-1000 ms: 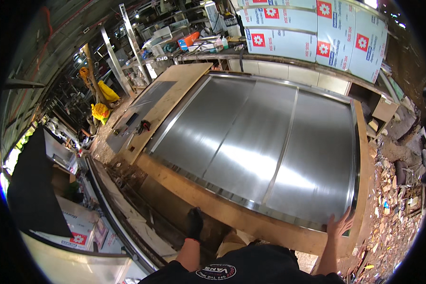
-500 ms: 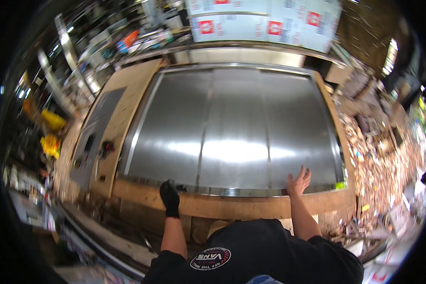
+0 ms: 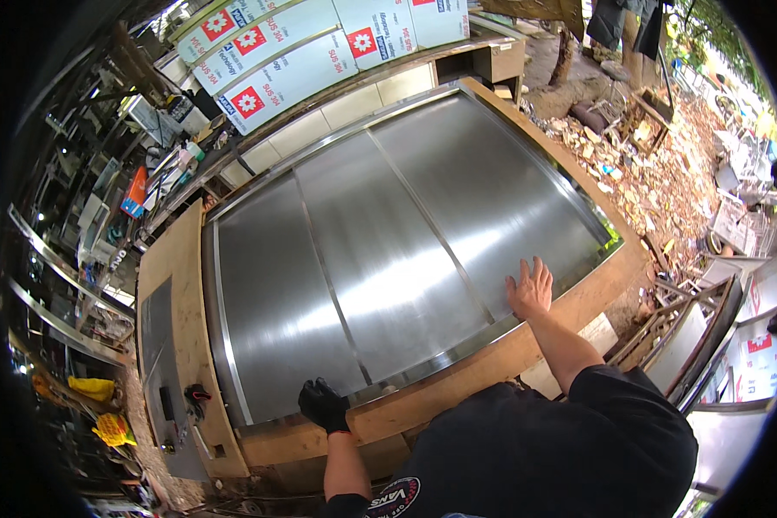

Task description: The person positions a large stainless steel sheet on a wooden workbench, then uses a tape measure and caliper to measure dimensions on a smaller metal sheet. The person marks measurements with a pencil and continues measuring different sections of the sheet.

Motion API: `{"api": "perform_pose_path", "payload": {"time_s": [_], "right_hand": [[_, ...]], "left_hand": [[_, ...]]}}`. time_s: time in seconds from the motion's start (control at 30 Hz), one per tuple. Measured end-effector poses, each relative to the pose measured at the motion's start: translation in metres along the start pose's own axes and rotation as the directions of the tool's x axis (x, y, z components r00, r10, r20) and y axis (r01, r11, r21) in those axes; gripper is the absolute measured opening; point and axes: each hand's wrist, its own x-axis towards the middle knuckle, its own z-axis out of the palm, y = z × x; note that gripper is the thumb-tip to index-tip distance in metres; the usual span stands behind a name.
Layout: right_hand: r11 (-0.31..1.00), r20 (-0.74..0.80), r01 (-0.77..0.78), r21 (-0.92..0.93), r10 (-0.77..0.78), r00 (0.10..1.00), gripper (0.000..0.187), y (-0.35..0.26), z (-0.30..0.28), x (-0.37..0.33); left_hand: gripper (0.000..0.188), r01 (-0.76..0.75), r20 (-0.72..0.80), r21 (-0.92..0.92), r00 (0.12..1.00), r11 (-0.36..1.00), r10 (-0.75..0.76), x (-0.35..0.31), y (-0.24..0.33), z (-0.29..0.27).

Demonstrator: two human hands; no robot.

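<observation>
A large brushed metal panel [image 3: 380,233] lies before me, crossed by two narrow seams and framed by shiny edge strips. My left hand [image 3: 323,406], in a black glove, is at the panel's near left edge. Its fingers are bent and the thumb stands apart; I see nothing in it. Bare and open, my right hand [image 3: 531,289] has its fingers spread at the near right part of the panel. Whether its palm presses on the metal cannot be made out.
The panel lies on a wooden board [image 3: 457,387]. To its left is a grey sheet [image 3: 160,371] with a red-and-black tool [image 3: 197,400]. Film-covered sheets [image 3: 302,65] lean at the back. Wood scraps and debris [image 3: 630,155] cover the ground at the right.
My view has turned, so the panel now appears slanted. The right hand sits further over the metal with fingers spread; the left hand is still by the near edge.
</observation>
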Motion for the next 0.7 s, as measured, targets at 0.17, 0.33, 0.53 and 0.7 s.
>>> {"api": "perform_pose_path", "payload": {"time_s": [0.17, 0.33, 0.53, 0.7], "right_hand": [[1.000, 0.035, -0.028, 0.008, 0.028, 0.999, 0.064, -0.002, -0.004, 0.002], [0.999, 0.023, -0.027, -0.029, 0.028, 0.999, 0.065, 0.000, -0.001, 0.002], [0.999, 0.011, -0.018, -0.043, 0.018, 1.000, 0.063, -0.002, -0.004, 0.001], [0.996, 0.014, 0.012, -0.088, -0.011, 1.000, 0.062, -0.001, 0.000, -0.001]], "left_hand": [[0.033, 0.020, 0.038, 0.011, 0.999, 1.000, -0.021, 0.000, -0.004, 0.004], [0.031, 0.000, 0.098, 0.058, 0.995, 0.998, -0.006, 0.002, 0.005, -0.004], [0.030, -0.060, -0.016, 0.001, 0.998, 0.998, 0.060, -0.001, 0.003, 0.000], [0.028, -0.037, 0.086, 0.046, 0.996, 0.998, 0.033, 0.000, 0.009, -0.007]]}}
